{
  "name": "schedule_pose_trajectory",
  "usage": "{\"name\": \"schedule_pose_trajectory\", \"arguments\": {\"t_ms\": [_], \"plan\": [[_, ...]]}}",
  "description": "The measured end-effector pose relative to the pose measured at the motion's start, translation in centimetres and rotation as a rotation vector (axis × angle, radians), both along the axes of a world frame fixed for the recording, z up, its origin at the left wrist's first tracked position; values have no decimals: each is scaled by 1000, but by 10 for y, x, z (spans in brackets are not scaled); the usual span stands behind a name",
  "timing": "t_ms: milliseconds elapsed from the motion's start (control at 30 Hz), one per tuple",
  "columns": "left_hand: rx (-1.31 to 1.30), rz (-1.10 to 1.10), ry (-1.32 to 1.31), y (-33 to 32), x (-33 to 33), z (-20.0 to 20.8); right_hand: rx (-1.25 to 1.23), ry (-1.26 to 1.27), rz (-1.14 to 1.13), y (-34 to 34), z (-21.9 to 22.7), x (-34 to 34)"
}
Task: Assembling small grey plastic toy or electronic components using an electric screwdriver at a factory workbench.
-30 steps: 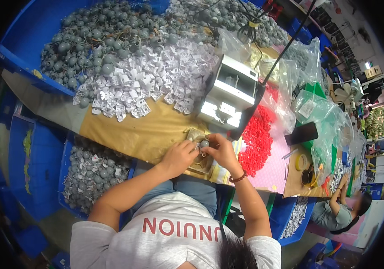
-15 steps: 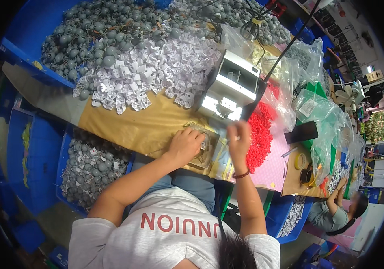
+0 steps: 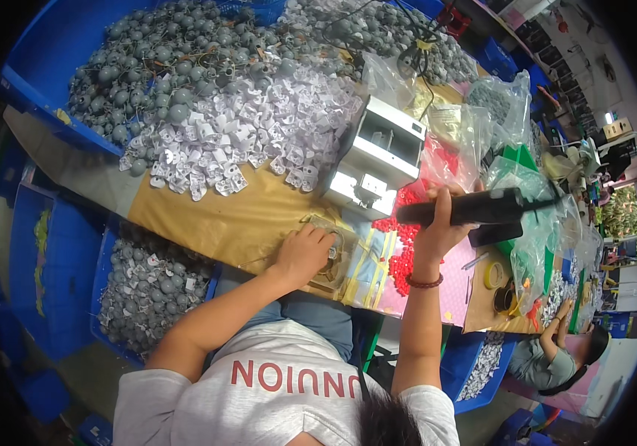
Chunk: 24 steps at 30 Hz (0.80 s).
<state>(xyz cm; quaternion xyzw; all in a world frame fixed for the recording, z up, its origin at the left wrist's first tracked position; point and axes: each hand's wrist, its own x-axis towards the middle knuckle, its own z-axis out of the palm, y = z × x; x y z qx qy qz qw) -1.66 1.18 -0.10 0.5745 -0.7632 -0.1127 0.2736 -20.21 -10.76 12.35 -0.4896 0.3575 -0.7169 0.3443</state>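
Biggest thing first: the workbench [image 3: 203, 215], its mustard-coloured covering spreading out left of the left fingers and running on beneath them. Beyond those fingers, well up and to the left, there's a huge heap of grey balls [image 3: 177, 83], and between heap and fingers lies a bank of white plastic parts [image 3: 244, 137]. Down to the left of the same fingers, lower than the bench top, sits a blue bin [image 3: 100, 297] loaded with more grey pieces.

Now the white machine [image 3: 387, 154], standing just beyond the left fingers and to their right, left of the right fingers. A scatter of red parts [image 3: 402, 267] lies below and left of the right fingers.

And here's the action: the right hand [image 3: 441, 227] has its fingers wrapped firmly round a long black tool [image 3: 482, 207], which juts out to both sides of the grip. The left hand [image 3: 305, 253] has its fingers bent, tips down at a small block-like fixture [image 3: 339, 273]; whether they're pinching anything, I can't tell.

Smaller still, a dark phone [image 3: 498, 234] right of the right fingers, a yellow tape roll [image 3: 494, 272] below it, and a beaded bracelet [image 3: 424, 282] below those fingers, round the wrist.
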Motion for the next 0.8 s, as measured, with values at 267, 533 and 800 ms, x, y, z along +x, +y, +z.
{"name": "schedule_pose_trajectory", "arguments": {"t_ms": [267,533,800], "plan": [[-7,-10,-7,-1,-1,8,90,113,180,-36,7,36],[36,12,87,-2,-1,5,207,182,245,-56,0,54],[75,8,118,-4,0,0,339,73,340,34,-9,57]]}}
